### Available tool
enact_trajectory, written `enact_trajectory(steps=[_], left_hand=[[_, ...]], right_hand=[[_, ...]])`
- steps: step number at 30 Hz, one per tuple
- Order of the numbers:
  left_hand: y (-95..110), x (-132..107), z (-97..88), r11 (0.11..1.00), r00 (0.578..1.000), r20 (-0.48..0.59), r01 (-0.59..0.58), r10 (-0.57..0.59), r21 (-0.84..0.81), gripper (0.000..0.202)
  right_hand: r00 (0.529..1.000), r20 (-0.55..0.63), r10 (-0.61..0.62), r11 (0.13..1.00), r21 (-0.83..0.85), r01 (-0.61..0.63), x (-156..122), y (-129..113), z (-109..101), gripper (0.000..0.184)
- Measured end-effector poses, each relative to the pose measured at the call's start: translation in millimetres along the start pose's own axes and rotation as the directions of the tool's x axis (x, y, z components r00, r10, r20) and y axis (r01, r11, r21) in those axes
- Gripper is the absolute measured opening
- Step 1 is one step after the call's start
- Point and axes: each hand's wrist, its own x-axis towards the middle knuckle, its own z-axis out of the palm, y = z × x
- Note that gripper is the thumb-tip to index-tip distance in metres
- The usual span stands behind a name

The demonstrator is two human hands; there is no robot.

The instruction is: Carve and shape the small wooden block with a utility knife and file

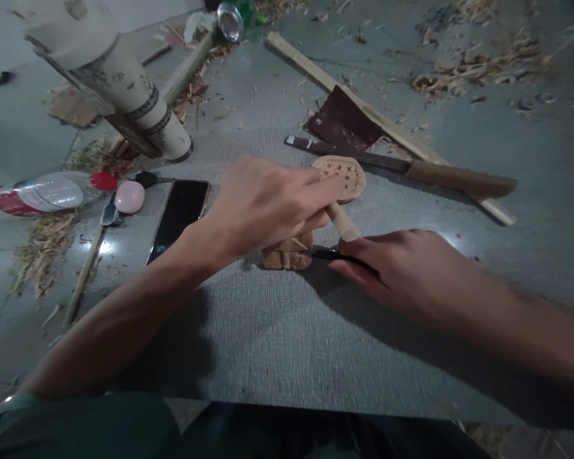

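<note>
- Centrally, our left hand (275, 203) has its fingers closed round the stick (345, 223), which slants from upper left to lower right.
- Our right hand (404, 264) grips the knife (333, 254), fingers wrapped round it, blade pointing left.
- The block (287, 256) sits mid-frame on the tabletop (268, 338), under our left hand, just off our right fingers' left.
- Nearest the stick's lower end is our right hand; we cannot tell if they touch.

Two hands (268, 197) (404, 258), one phone (178, 213), one bottle (52, 192) appear.
</note>
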Motion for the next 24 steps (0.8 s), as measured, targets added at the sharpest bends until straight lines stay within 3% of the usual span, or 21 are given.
enact_trajectory(steps=[8,13,19,24], left_hand=[[-2,0,1.1,0.999,0.999,-0.02,-0.033,0.033,0.027,0.037],[-3,-1,1.8,0.998,0.998,-0.051,-0.031,0.033,0.05,0.039],[-2,-1,1.9,0.996,0.993,-0.096,-0.057,0.063,0.065,0.043],[-2,-1,0.5,0.997,0.993,-0.093,-0.065,0.069,0.039,0.051]], right_hand=[[0.977,0.141,-0.162,0.954,0.277,0.118,5,12,-13,0.051],[0.989,0.127,-0.076,0.983,0.175,0.053,4,12,-7,0.058],[0.999,-0.012,-0.038,0.999,0.009,0.038,-1,0,-1,0.054],[0.991,0.005,-0.136,0.991,0.018,0.136,-3,-8,-3,0.049]])
